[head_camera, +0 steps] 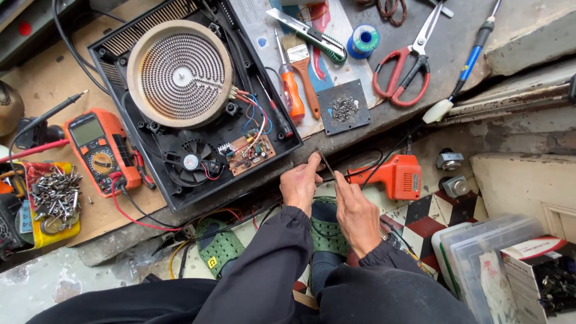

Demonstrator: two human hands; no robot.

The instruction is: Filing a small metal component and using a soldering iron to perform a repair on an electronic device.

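My left hand (300,184) and my right hand (356,211) meet at the front edge of the workbench, both pinching a thin dark metal strip (327,164), perhaps tweezers, that points up between them. Just left lies an opened electric cooktop (198,102) with a round coil heater (180,73), a small fan (190,162) and a circuit board (249,153) with coloured wires. An orange soldering gun (396,176) rests right of my hands, its black cord running past them.
An orange multimeter (99,151) with red and black leads and a tray of screws (53,198) sit at left. Behind are a screwdriver (291,90), a brush (302,66), a utility knife (315,33), red scissors (408,63), a solder spool (364,39). A plastic box (486,258) stands lower right.
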